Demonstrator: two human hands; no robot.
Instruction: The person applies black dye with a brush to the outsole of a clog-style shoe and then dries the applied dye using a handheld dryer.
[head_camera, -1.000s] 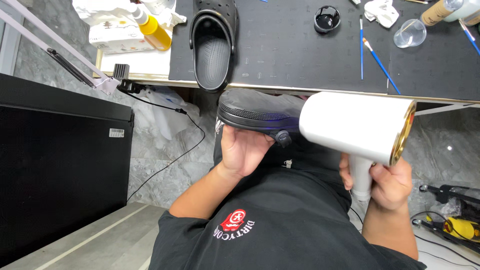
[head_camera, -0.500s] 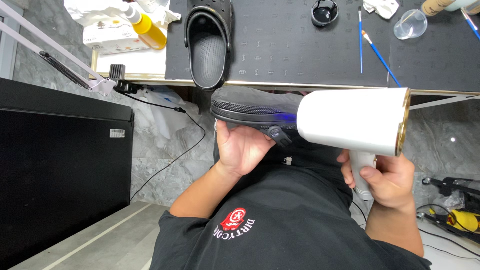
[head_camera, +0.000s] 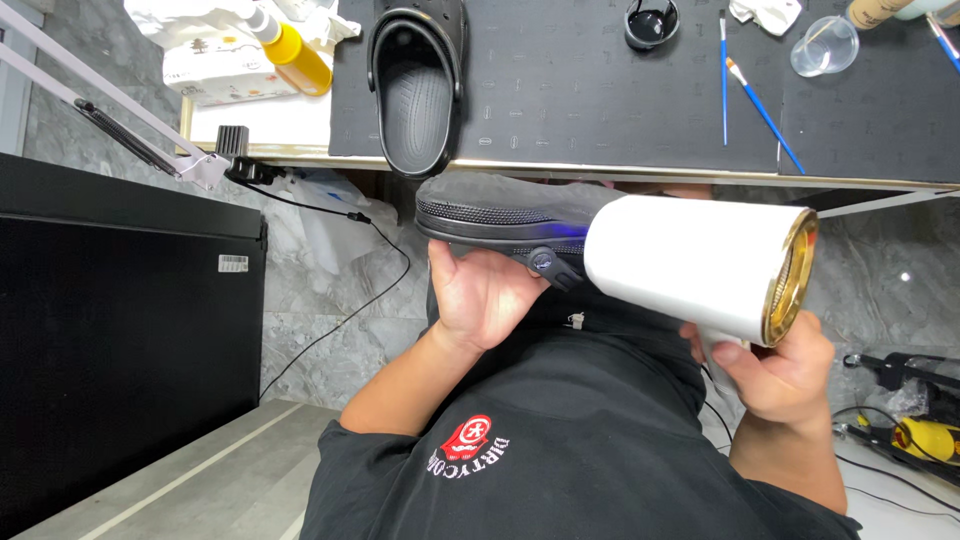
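My left hand (head_camera: 487, 296) cups the black clog (head_camera: 497, 215) from below, just under the worktop (head_camera: 600, 100) edge; my right hand (head_camera: 775, 370) has its grip wrapped around the white hair dryer (head_camera: 690, 268) beside the clog

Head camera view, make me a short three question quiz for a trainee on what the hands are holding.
1. True or false: the left hand holds a black clog by its underside.
2. What does the right hand grip? A) a blue brush B) a white hair dryer C) a clear cup
3. What lies on the black mat directly beyond the held clog?

Key: 1 true. 2 B. 3 a second black clog, sole down.
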